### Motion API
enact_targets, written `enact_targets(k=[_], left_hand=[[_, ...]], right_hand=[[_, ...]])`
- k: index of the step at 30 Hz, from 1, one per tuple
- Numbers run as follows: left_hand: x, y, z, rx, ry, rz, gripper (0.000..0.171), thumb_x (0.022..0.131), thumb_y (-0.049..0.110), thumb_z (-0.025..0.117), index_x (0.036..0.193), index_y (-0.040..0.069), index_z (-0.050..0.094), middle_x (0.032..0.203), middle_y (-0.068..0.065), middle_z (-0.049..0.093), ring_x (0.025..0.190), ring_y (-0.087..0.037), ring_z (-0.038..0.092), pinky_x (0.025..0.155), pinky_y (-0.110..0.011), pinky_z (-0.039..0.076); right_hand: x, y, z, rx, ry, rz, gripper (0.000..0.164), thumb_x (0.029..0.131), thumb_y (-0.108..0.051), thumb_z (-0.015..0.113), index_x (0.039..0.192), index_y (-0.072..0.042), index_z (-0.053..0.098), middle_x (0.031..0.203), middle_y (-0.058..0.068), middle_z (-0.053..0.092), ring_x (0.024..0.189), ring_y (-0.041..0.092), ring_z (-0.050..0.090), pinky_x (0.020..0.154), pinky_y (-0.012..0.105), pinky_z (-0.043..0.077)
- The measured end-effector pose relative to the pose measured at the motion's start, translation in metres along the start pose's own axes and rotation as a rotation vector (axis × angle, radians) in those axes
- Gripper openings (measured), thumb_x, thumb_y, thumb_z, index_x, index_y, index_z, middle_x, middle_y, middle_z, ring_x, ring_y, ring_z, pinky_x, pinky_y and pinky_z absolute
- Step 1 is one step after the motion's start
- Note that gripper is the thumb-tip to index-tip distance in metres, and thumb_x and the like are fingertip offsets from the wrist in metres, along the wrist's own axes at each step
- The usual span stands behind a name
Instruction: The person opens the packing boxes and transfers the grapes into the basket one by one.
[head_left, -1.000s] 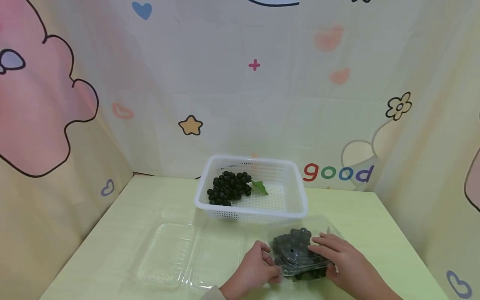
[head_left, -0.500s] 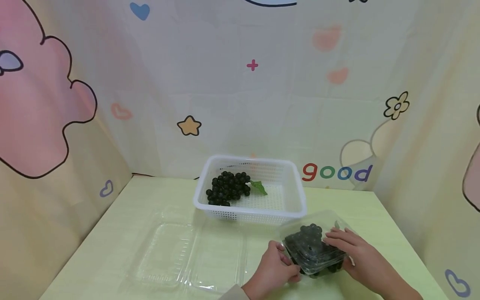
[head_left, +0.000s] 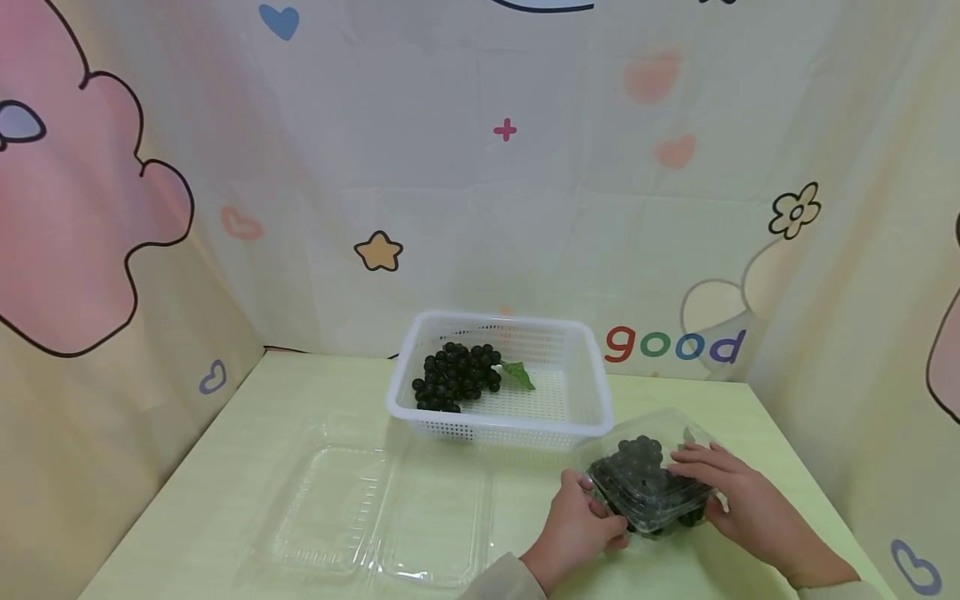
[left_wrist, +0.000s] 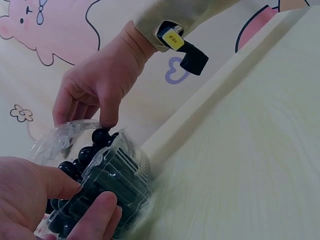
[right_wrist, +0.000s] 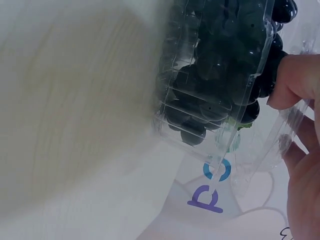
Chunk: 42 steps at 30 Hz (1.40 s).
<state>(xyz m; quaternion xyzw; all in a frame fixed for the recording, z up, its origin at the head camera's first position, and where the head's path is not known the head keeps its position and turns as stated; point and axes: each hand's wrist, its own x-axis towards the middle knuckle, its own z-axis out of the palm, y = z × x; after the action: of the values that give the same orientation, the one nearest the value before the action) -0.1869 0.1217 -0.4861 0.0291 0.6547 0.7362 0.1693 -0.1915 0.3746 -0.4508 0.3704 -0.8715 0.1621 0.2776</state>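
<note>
A clear plastic clamshell box [head_left: 648,492] full of dark grapes [right_wrist: 215,65] is between the two hands at the right front of the table. Its lid [right_wrist: 272,145] stands partly raised, with a gap over the grapes at the right side. At the near left edge, the left hand [head_left: 577,525] grips the box, its thumb and fingers on the side [left_wrist: 107,172]. Over on the right, the right hand [head_left: 750,500] holds the lid; its fingers lie on the outside, while the thumb reaches into the gap beside the grapes. A bit of green leaf [right_wrist: 244,125] shows inside.
A white perforated basket [head_left: 498,425] stands at the back with a dark grape bunch [head_left: 457,375] and a green leaf [head_left: 517,375]. Left of the hands, another clear clamshell box [head_left: 375,517] lies unfolded on the pale table [head_left: 225,467]. A printed cloth [head_left: 450,167] hangs behind.
Both hands have moved the grape-filled box to the right and slightly farther back, turning it a little. The basket and the unfolded box stay put.
</note>
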Motion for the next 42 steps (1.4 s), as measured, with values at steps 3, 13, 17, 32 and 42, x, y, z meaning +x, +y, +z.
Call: enact_targets(k=[3, 13, 17, 32, 42], left_hand=[[0.004, 0.0, 0.003, -0.003, -0.008, 0.003, 0.049, 0.081, -0.007, 0.074, 0.111, 0.01, 0.039, 0.081, -0.004, 0.05, 0.059, -0.016, 0.064, 0.063, -0.031, 0.062], [0.014, 0.002, 0.005, 0.053, -0.035, -0.027, 0.046, 0.082, -0.003, 0.076, 0.11, 0.011, 0.041, 0.081, -0.005, 0.052, 0.062, -0.022, 0.072, 0.064, -0.031, 0.059], [0.017, 0.002, 0.007, 0.045, -0.05, -0.035, 0.045, 0.083, -0.003, 0.075, 0.11, 0.011, 0.042, 0.08, -0.005, 0.051, 0.062, -0.022, 0.072, 0.066, -0.032, 0.059], [0.026, 0.009, 0.015, 0.118, -0.078, -0.073, 0.042, 0.088, -0.001, 0.074, 0.113, 0.012, 0.043, 0.079, -0.005, 0.053, 0.068, -0.028, 0.073, 0.077, -0.037, 0.059], [0.03, 0.012, 0.018, 0.191, -0.068, -0.049, 0.038, 0.088, -0.001, 0.074, 0.11, 0.011, 0.046, 0.08, -0.007, 0.057, 0.07, -0.029, 0.074, 0.076, -0.037, 0.059]], right_hand=[[0.0, 0.004, -0.003, 0.001, -0.013, 0.012, 0.074, 0.048, 0.024, 0.068, 0.113, -0.01, 0.074, 0.121, 0.011, 0.069, 0.137, -0.006, 0.042, 0.122, 0.009, 0.02], [0.0, 0.01, -0.012, -0.081, -0.073, 0.095, 0.077, 0.05, 0.021, 0.075, 0.116, -0.019, 0.074, 0.125, 0.001, 0.069, 0.131, -0.001, 0.05, 0.098, -0.005, 0.032], [0.0, 0.013, -0.015, -0.07, -0.076, 0.093, 0.078, 0.049, 0.022, 0.075, 0.116, -0.017, 0.074, 0.125, -0.001, 0.068, 0.131, -0.006, 0.048, 0.089, -0.003, 0.039], [0.006, 0.026, -0.038, 0.002, -0.13, 0.171, 0.073, 0.055, 0.02, 0.077, 0.117, -0.018, 0.072, 0.121, 0.008, 0.073, 0.134, -0.028, 0.023, 0.073, 0.005, 0.044], [0.025, 0.034, -0.061, 0.067, -0.248, 0.334, 0.055, 0.071, 0.014, 0.074, 0.116, -0.017, 0.073, 0.121, 0.017, 0.073, 0.051, -0.015, 0.024, 0.041, 0.017, 0.03]])
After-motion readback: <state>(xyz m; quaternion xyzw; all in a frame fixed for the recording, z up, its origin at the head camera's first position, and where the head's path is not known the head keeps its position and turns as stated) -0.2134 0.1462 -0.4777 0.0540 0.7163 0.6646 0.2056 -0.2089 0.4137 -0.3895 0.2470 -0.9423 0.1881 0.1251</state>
